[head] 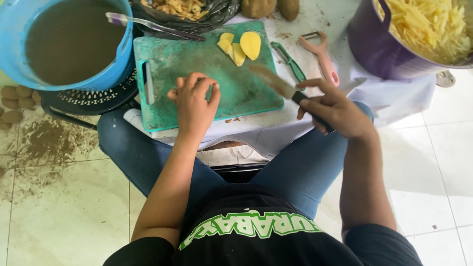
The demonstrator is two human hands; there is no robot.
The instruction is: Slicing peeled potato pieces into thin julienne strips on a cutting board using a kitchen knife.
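Seated low over a pale tiled floor, a person in blue jeans and a black shirt is seen from above; a green-and-white printed band is carried across the shirt's chest, nearest the camera. The left hand is rested on the near edge of a green cutting board, its fingers curled inward with the tips drawn together on the board; whether anything is pinched beneath them cannot be told. The right hand is closed around the dark handle of a knife, whose motion-blurred blade is held over the board's right corner. The board is laid on a white-covered surface above the knees. At the board's far edge, several peeled yellow potato pieces are left, well apart from both hands. Just beside the board on the right, a green peeler and a pink peeler are laid side by side. Farther off, a purple tub heaped with pale potato strips is set at the right, a blue bucket of murky brown water at the left, and a black plastic bag of peelings between them. Unpeeled potatoes are scattered on the dirt-stained floor at far left.
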